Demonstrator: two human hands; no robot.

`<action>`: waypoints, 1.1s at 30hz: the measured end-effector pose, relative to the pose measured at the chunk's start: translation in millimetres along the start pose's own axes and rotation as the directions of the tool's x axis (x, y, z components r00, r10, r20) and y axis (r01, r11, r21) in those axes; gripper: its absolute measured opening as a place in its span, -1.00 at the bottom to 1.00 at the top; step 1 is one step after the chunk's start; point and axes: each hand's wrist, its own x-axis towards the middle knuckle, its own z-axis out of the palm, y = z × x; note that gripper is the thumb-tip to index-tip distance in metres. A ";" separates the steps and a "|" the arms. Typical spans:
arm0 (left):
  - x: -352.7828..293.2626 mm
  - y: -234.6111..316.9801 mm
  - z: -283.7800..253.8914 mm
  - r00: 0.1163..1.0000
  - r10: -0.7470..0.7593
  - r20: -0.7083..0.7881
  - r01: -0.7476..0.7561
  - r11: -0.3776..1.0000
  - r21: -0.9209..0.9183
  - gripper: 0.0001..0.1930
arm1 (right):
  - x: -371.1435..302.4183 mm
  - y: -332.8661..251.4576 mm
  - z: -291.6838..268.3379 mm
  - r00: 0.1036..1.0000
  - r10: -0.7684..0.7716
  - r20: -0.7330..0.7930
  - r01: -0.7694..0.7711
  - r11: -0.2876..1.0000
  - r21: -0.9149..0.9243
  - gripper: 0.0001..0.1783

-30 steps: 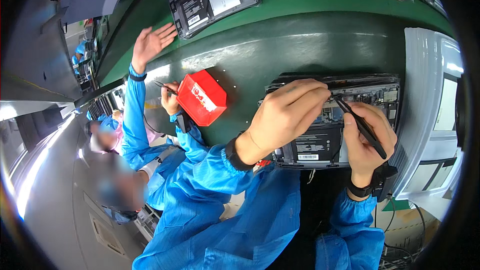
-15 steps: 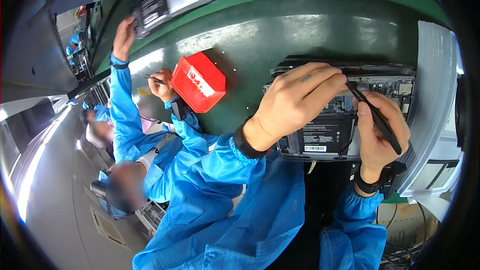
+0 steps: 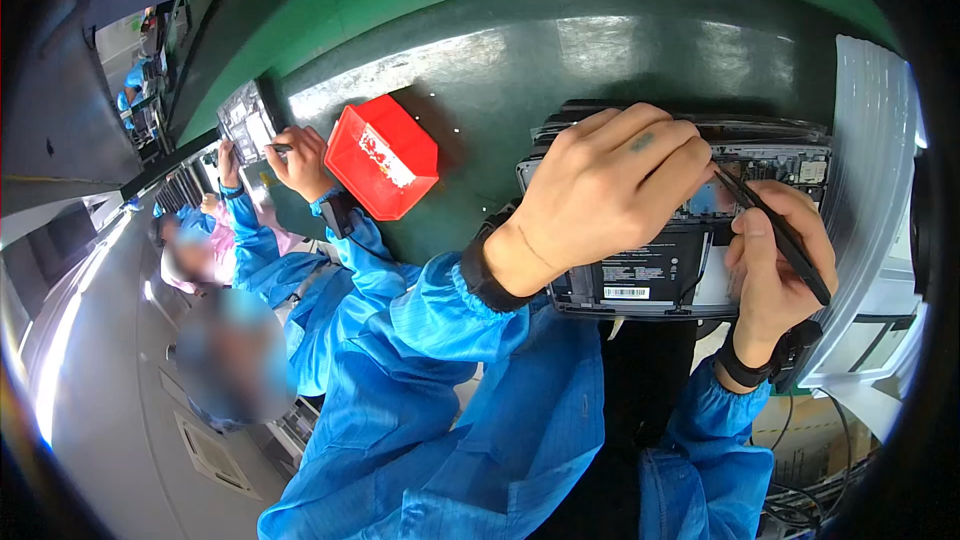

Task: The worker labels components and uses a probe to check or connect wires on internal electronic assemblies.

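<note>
An opened laptop base (image 3: pixel 570 292) lies in front of me, its circuit board and black battery (image 3: pixel 640 275) exposed. Black tweezers (image 3: pixel 782 230) are gripped in my right hand (image 3: pixel 780 275), their tips pointing at the board's upper part. My left hand (image 3: pixel 615 190) reaches over the laptop from the left. Its thumb and fingertips are drawn together beside the tweezer tips; whatever they pinch is hidden. The back of this hand covers the left part of the board.
A red bin (image 3: pixel 418 145) holding small white pieces stands left on the green table. Beyond it, a co-worker's hand (image 3: pixel 300 168) holds a dark thin tool, near a silvery laptop part (image 3: pixel 245 120). Translucent plastic trays (image 3: pixel 868 130) stand at my right; cables (image 3: pixel 845 440) hang below.
The tweezers and my right hand have shifted slightly right and down. My left fingertips moved a little right. The co-worker's laptop part came down from the table's far side toward the left edge.
</note>
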 end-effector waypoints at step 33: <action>-9.7 11.3 0.5 0.989 -0.118 -0.085 0.118 0.993 -0.007 -0.75 | 6.8 -8.4 9.6 0.994 0.092 -0.053 -0.098 0.987 -0.124 -0.81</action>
